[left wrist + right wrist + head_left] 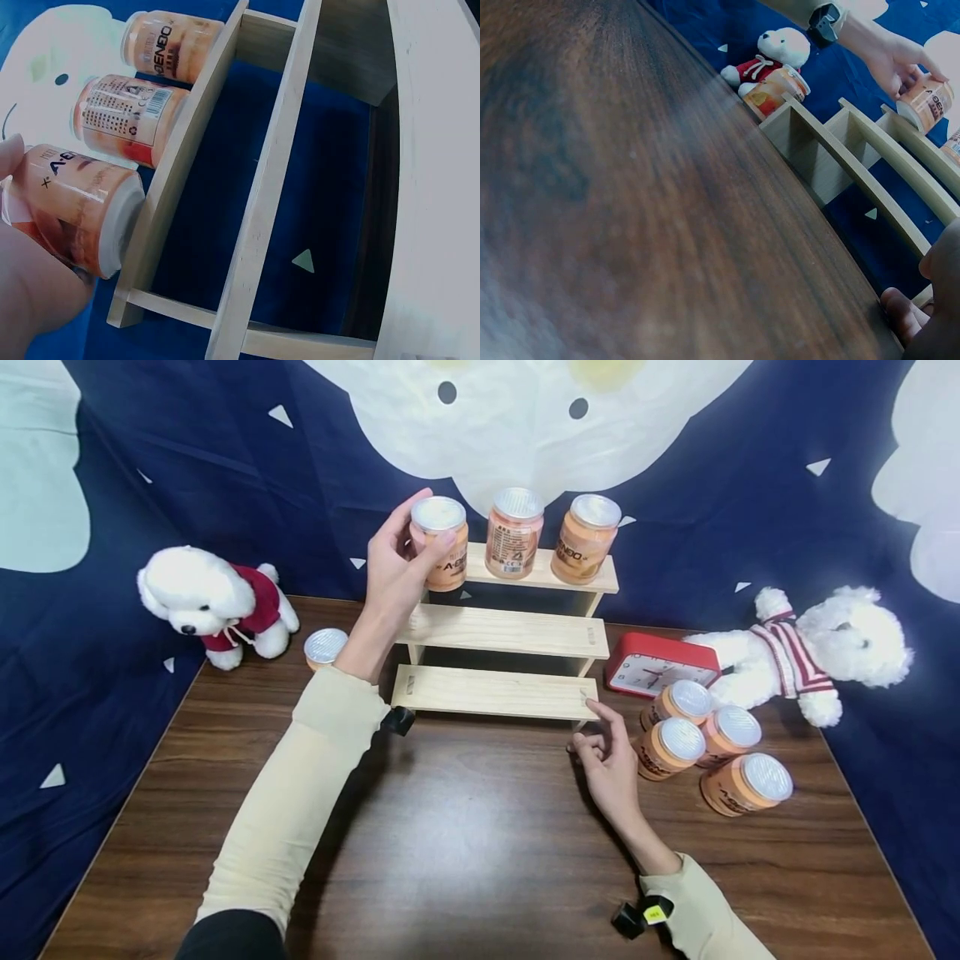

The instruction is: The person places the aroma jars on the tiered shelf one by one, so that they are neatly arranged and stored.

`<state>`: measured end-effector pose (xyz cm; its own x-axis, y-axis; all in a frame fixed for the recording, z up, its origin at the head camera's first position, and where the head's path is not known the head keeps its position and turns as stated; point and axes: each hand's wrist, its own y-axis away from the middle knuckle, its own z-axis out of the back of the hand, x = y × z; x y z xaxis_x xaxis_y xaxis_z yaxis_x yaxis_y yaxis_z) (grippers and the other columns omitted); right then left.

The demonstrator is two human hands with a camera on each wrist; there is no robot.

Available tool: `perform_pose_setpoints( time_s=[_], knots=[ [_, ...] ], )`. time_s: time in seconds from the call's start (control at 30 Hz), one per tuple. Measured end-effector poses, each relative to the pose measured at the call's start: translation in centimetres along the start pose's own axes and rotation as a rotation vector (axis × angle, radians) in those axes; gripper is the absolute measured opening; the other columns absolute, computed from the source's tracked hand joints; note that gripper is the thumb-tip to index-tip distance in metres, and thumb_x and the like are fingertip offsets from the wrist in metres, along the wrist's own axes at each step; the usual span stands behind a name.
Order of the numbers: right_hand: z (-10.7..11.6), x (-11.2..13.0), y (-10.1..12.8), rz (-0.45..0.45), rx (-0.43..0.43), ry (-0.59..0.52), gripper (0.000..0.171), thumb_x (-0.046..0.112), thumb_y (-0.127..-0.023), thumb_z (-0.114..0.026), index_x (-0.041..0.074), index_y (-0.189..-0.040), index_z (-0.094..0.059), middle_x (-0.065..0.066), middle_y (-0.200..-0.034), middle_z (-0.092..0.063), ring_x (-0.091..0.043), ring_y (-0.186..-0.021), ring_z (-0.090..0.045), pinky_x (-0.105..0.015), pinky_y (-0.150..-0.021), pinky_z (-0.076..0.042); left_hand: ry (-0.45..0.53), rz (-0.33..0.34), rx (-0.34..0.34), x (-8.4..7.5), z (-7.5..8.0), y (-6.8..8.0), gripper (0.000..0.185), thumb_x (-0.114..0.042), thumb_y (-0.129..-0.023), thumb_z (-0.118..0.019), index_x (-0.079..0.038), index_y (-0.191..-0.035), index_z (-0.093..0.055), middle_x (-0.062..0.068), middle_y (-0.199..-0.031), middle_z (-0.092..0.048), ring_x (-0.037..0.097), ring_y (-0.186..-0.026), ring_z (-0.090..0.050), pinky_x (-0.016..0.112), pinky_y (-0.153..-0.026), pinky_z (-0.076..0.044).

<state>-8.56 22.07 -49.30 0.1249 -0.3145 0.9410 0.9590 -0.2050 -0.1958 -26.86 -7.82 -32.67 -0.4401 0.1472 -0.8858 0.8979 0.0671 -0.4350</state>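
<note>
My left hand [408, 539] grips an orange jar with a silver lid [444, 560] at the left end of the top step of a wooden three-step shelf [502, 631]. The jar's base sits at the step's edge [82, 206]. Two more orange jars [513, 535] [585, 539] stand on that top step to its right. My right hand [596, 735] rests on the table by the right end of the bottom step, fingers loosely curled, holding nothing. Several orange jars [671, 747] lie just right of it.
A lone jar [325, 647] stands left of the shelf. A red clock [656, 664] sits behind the jars at the right. White plush dogs sit at the left [213, 602] and lie at the right [825, 647]. The brown wooden table [465, 827] ends against a dark blue cloth backdrop.
</note>
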Motion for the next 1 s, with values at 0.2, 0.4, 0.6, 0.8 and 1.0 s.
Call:
perform_pose_setpoints(
  time_s=[0.2,0.4,0.6,0.8,1.0],
  knots=[
    [0.0,-0.2,-0.1,0.001,0.001,-0.004,0.055,-0.009,-0.101,-0.072,0.011,-0.152,-0.062,-0.025,-0.089,-0.078,-0.004,-0.069,-0.065,-0.012,-0.060,-0.045,0.034,-0.003,-0.028,0.5,-0.2,-0.3,0.065,-0.002,-0.095,-0.080,0.006,-0.152,-0.051,0.011,-0.134,-0.074,0.014,-0.116,-0.064,0.025,-0.101,-0.049],
    [0.0,-0.1,0.0,-0.010,0.000,-0.006,0.056,-0.008,-0.102,-0.072,0.012,-0.153,-0.062,-0.025,-0.089,-0.077,-0.005,-0.069,-0.065,-0.013,-0.061,-0.046,-0.063,-0.002,-0.082,1.1,-0.3,-0.5,0.058,-0.008,-0.096,-0.083,0.006,-0.147,-0.059,0.003,-0.133,-0.064,0.013,-0.113,-0.063,0.024,-0.097,-0.051],
    [0.0,0.0,-0.1,-0.003,0.002,-0.005,0.056,-0.007,-0.102,-0.072,0.011,-0.153,-0.060,-0.025,-0.090,-0.077,-0.005,-0.069,-0.064,-0.013,-0.060,-0.045,-0.166,-0.025,-0.110,1.2,0.0,-0.7,0.057,-0.014,-0.099,-0.083,0.001,-0.151,-0.065,0.002,-0.129,-0.055,0.011,-0.109,-0.062,0.024,-0.099,-0.052],
    [-0.1,-0.1,0.0,-0.002,-0.009,0.006,0.058,-0.010,-0.100,-0.072,0.008,-0.154,-0.059,-0.027,-0.092,-0.077,-0.003,-0.068,-0.063,-0.013,-0.060,-0.044,-0.227,-0.007,-0.135,1.2,0.0,-0.4,0.056,-0.021,-0.098,-0.085,-0.002,-0.147,-0.064,0.010,-0.134,-0.068,0.014,-0.115,-0.064,0.026,-0.103,-0.053],
    [-0.2,0.0,-0.1,-0.014,-0.017,0.009,0.056,-0.014,-0.100,-0.069,0.003,-0.153,-0.058,-0.031,-0.091,-0.075,-0.005,-0.069,-0.065,-0.011,-0.060,-0.043,-0.374,-0.038,-0.142,1.9,0.0,0.1,0.072,-0.029,-0.087,-0.097,-0.006,-0.146,-0.063,0.010,-0.137,-0.069,0.019,-0.119,-0.065,0.029,-0.102,-0.052]
  ],
)
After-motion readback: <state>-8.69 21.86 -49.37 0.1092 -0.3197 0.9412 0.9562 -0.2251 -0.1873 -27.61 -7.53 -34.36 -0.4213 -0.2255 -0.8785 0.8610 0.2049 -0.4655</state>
